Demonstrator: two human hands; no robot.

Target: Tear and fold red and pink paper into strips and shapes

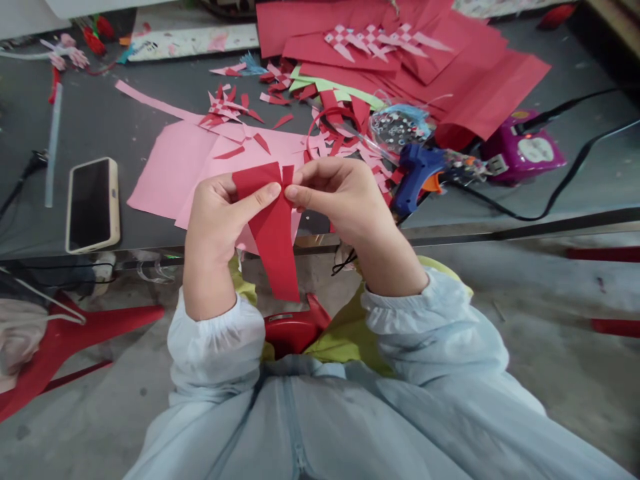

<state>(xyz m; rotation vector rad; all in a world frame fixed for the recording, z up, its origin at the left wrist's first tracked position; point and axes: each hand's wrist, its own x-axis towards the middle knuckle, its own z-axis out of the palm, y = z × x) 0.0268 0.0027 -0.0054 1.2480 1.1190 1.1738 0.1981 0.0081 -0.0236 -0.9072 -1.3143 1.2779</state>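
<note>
A folded strip of red paper (281, 259) hangs from my fingers above the front edge of the table, its wide tail pointing down. My left hand (215, 207) is closed on it, thumb lying over the fold. My right hand (340, 197) pinches a narrow end of the same paper, thumb against fingertips. Both thumbs nearly meet at a small gap between two paper ends. Beneath and behind the hands lie pink paper sheets (173, 163). Just right of my right hand is a blue hot glue gun (417, 175) with an orange trigger.
A phone (93, 205) and a clear glue stick (53, 147) lie at left. Red sheets (480, 87) cover the back right, woven paper fish (370, 40) on top. Paper scraps (345, 133) and a container of beads (400, 125) sit near a purple power socket (525, 150) with cables.
</note>
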